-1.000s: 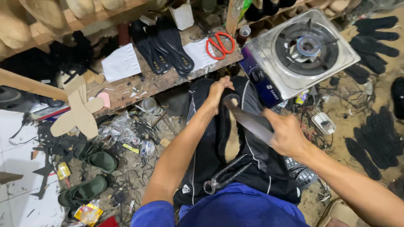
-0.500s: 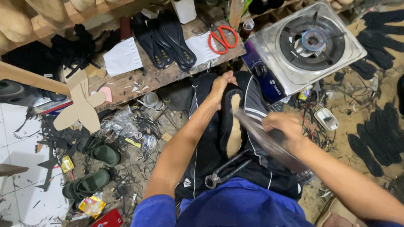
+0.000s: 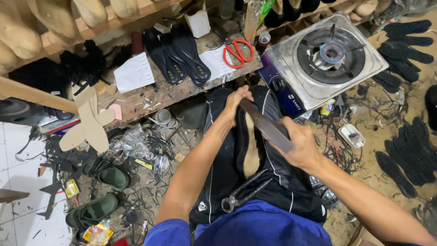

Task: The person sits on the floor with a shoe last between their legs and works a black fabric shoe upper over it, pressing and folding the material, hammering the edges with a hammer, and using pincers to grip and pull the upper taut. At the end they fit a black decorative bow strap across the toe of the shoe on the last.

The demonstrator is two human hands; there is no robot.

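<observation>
Steel blade (image 3: pixel 266 126), handle hidden, gripped by right hand (image 3: pixel 298 148); left hand (image 3: pixel 236 101) clutches half-covered sole (image 3: pixel 249 150).

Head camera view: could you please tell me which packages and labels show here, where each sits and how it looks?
White carton: back of the workbench, boxy.
Yellow and red wrapper: floor, bottom left, crumpled and shiny.
Yellow packet: floor below the stove, small.
Stove label: white on the blue front panel.

Bright, even light; wide-angle edge distortion.
</observation>
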